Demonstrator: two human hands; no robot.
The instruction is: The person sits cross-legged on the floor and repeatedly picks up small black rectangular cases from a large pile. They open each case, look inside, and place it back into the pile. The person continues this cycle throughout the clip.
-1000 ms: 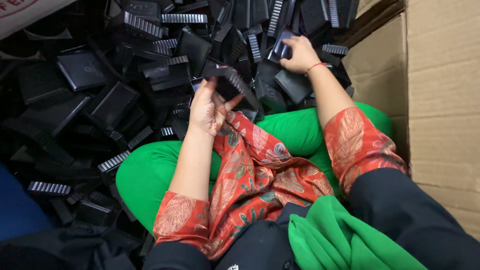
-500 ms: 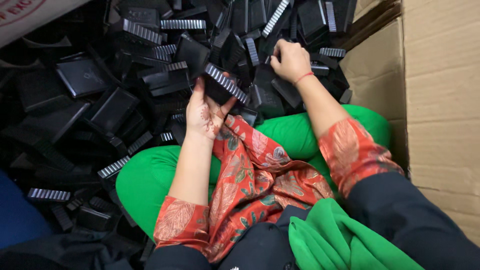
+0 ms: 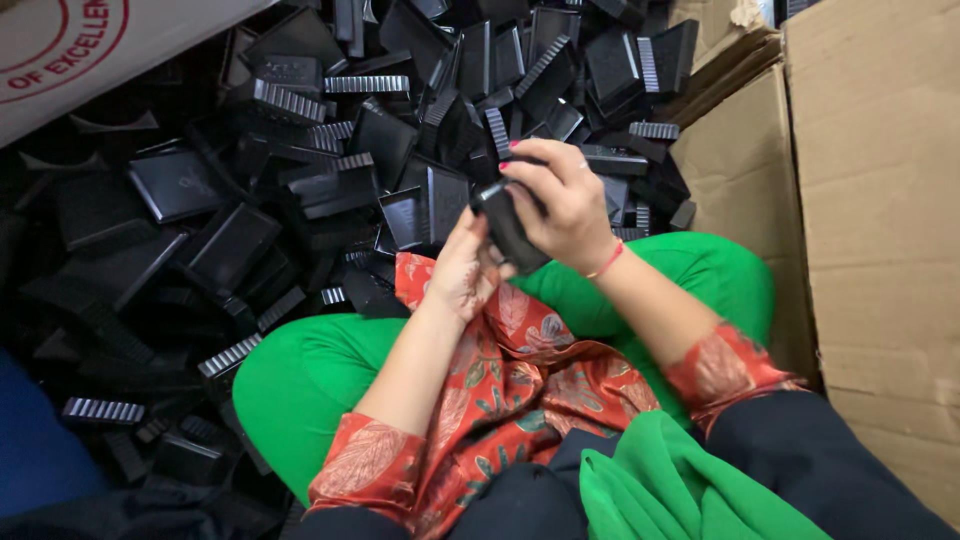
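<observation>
Both hands meet above my lap on one black plastic part [image 3: 508, 232], a small flat housing. My left hand [image 3: 462, 272] supports it from below with the palm turned up. My right hand [image 3: 562, 205] closes over its top, fingers curled round the upper edge. A thin red band circles the right wrist. Just beyond the hands lies a big heap of similar black plastic parts [image 3: 300, 190], many with ribbed edges.
My green-clad knees [image 3: 300, 380] and a red patterned cloth [image 3: 510, 370] fill the foreground. A cardboard box wall [image 3: 880, 200] stands at the right. A white carton [image 3: 90, 50] with a red ring sits at the top left. Blue fabric [image 3: 30, 450] shows at the bottom left.
My right hand left the heap at the upper right and came down to the left hand. Both now grip the same black part, which has turned in the left palm.
</observation>
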